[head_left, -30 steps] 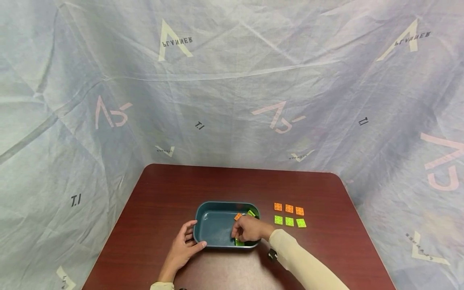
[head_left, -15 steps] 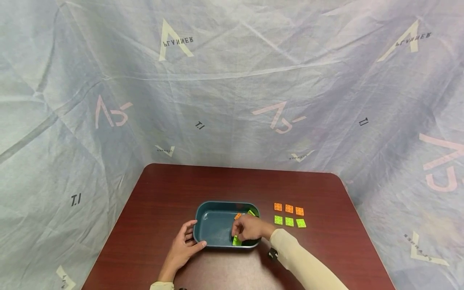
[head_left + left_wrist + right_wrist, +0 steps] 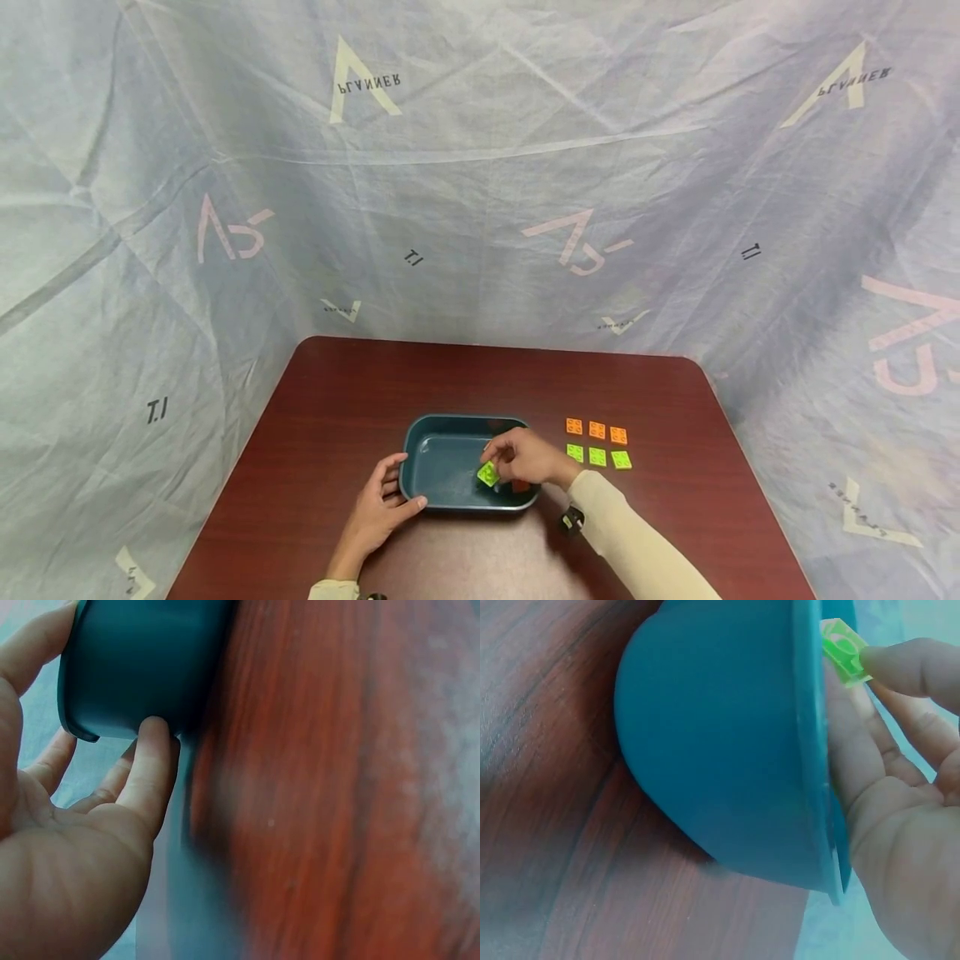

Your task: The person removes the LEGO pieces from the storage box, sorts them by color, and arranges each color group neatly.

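A dark teal tub stands on the table, its long side across the head view. My left hand holds its left end, the thumb at the near corner and the fingers along the left side; in the left wrist view the fingertips touch the outer wall. Over the tub's right half, my right hand pinches a lime-green toy building brick between thumb and fingers, and the right wrist view has this green brick just past the rim. An orange brick shows inside, below the right hand, which hides the other contents.
To the tub's right lie two rows of bricks on the dark red table: orange ones behind, green ones in front. Grey printed sheeting hangs behind the table and along both sides.
My right hand has lifted the green brick from the tub's near right part, moving it slightly up and away. An orange brick under that hand has come into sight. The left hand stays put.
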A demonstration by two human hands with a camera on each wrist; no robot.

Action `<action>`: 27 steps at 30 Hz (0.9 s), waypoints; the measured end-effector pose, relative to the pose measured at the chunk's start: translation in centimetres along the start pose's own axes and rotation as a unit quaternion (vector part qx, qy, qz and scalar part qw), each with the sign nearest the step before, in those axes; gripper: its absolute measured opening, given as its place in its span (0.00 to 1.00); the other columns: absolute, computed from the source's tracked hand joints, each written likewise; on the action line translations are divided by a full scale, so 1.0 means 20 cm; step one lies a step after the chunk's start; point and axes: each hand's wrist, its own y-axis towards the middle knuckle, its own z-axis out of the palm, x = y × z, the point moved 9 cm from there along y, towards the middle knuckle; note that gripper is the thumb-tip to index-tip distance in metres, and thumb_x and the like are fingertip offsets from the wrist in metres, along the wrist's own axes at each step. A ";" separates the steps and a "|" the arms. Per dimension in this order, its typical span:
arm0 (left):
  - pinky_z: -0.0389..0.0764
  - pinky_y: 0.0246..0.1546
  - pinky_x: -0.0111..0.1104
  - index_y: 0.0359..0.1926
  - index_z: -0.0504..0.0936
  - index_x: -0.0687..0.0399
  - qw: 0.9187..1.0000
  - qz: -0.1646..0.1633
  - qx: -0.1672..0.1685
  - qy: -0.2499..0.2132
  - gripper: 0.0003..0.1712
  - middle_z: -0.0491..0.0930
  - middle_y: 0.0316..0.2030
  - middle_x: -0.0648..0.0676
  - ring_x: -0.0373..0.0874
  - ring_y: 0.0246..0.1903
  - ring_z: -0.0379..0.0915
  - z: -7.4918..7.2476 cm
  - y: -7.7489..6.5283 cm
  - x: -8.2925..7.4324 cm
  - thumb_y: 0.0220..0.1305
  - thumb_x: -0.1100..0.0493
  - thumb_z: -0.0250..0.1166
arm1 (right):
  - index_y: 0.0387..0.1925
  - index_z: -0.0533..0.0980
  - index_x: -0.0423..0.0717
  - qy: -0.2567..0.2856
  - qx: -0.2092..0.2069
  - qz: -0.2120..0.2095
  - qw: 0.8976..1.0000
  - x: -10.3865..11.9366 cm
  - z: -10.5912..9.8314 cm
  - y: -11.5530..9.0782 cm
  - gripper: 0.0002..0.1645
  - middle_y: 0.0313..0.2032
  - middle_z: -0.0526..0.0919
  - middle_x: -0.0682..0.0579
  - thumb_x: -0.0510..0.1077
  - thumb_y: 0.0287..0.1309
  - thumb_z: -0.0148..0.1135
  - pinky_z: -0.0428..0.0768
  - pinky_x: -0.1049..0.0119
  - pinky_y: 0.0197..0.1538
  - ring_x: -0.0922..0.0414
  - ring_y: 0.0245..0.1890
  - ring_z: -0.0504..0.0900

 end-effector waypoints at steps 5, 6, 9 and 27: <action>0.87 0.49 0.34 0.75 0.70 0.47 1.000 -0.002 0.000 0.001 0.50 0.79 0.61 0.64 0.53 0.56 0.82 0.00 0.00 0.00 0.54 0.58 0.85 | 0.46 0.88 0.46 0.019 -0.028 -0.001 0.999 -0.01 -0.03 -0.01 0.15 0.52 0.88 0.48 0.30 0.60 0.68 0.84 0.67 0.42 0.57 0.39 0.84; 0.87 0.49 0.34 0.75 0.70 0.47 1.000 -0.003 0.001 0.001 0.50 0.79 0.61 0.64 0.53 0.56 0.82 0.00 0.00 0.01 0.54 0.58 0.85 | 0.46 0.88 0.47 0.023 -0.033 0.000 0.999 -0.01 -0.03 -0.02 0.14 0.54 0.88 0.47 0.31 0.61 0.69 0.85 0.67 0.42 0.56 0.40 0.85; 0.87 0.49 0.34 0.75 0.70 0.47 1.000 -0.004 0.001 -0.002 0.50 0.79 0.61 0.64 0.53 0.57 0.82 0.00 0.00 0.01 0.54 0.58 0.85 | 0.45 0.88 0.47 0.034 -0.045 0.002 0.998 -0.01 -0.04 -0.04 0.08 0.55 0.88 0.46 0.35 0.66 0.69 0.87 0.68 0.43 0.54 0.44 0.88; 0.87 0.49 0.35 0.75 0.70 0.46 1.000 0.003 0.006 -0.004 0.49 0.79 0.61 0.64 0.53 0.56 0.82 0.00 0.00 0.01 0.55 0.58 0.84 | 0.49 0.87 0.43 0.094 -0.111 -0.005 0.989 -0.01 -0.13 -0.13 0.11 0.45 0.89 0.42 0.42 0.67 0.72 0.88 0.62 0.45 0.50 0.41 0.89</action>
